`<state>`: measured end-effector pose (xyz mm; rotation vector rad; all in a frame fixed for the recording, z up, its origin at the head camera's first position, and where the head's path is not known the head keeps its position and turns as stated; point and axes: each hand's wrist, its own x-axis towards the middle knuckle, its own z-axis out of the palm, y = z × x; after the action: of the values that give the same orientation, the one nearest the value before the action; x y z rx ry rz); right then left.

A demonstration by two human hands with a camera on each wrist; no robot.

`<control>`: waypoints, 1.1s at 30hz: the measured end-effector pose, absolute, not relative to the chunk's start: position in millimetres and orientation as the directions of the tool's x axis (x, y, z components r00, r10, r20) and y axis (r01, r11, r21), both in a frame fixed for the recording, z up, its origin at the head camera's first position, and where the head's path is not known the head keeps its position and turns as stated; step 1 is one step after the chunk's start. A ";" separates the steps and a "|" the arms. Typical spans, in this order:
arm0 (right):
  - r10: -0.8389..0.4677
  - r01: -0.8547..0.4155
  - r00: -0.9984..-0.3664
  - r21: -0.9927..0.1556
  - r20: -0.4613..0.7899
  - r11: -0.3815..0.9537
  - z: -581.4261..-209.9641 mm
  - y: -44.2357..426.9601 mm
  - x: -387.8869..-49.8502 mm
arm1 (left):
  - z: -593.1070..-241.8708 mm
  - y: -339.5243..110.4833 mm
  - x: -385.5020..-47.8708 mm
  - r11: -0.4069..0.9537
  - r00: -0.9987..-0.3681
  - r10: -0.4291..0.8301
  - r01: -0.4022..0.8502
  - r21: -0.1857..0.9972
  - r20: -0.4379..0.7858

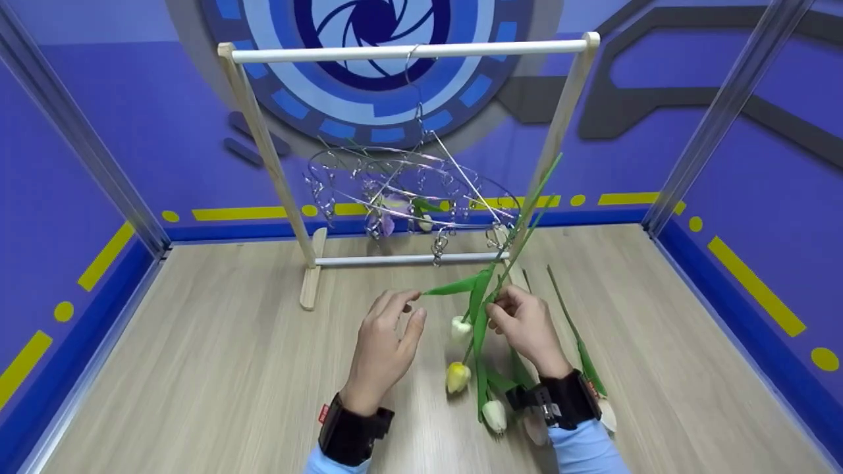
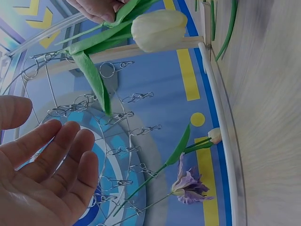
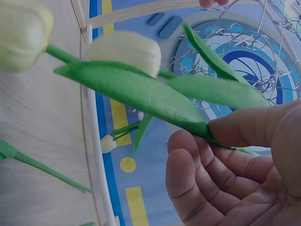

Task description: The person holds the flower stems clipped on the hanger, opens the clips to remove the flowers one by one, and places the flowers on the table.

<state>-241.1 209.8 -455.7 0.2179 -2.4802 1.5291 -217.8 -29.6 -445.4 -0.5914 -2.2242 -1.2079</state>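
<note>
My right hand (image 1: 527,322) pinches the green stems of two artificial tulips between thumb and fingers. Their blooms hang downward, one a white tulip (image 1: 460,328), the other a yellow tulip (image 1: 458,377), and the stems slant up to the right. My left hand (image 1: 387,345) is near the tip of a long green leaf (image 1: 454,287), its fingers loosely bent around nothing. Whether a fingertip touches the leaf, I cannot tell. Behind the hands hangs a round metal clip hanger (image 1: 421,196). A purple flower (image 2: 190,186) and a pale tulip (image 2: 215,135) hang from it.
A wooden rack with a white top bar (image 1: 316,54) carries the hanger. More tulips lie on the table near my right forearm, among them a white one (image 1: 494,416) and one with a long stem (image 1: 566,303). Blue printed walls (image 1: 777,197) enclose the table.
</note>
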 end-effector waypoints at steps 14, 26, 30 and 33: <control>-0.032 -0.115 -0.993 -0.870 0.114 0.480 -464.6 202.9 -245.0 | -446.1 -32.0 -219.3 0.506 -0.747 0.115 0.612 0.608 0.655; -0.112 -0.132 -0.990 -0.793 0.081 0.594 -475.3 197.3 -248.0 | -446.4 -34.7 -220.5 0.498 -0.753 0.108 0.607 0.620 0.649; -0.133 -0.137 -0.989 -0.777 0.070 0.615 -478.1 193.0 -248.8 | -446.4 -35.3 -221.3 0.491 -0.757 0.105 0.603 0.628 0.645; -0.158 -0.143 -0.986 -0.783 0.058 0.605 -480.3 189.3 -248.5 | -446.5 -35.6 -221.8 0.490 -0.757 0.105 0.603 0.629 0.645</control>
<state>-248.5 189.3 -480.3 0.2658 -2.8297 1.3775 -221.8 -35.6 -446.5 -0.5816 -2.2029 -1.2279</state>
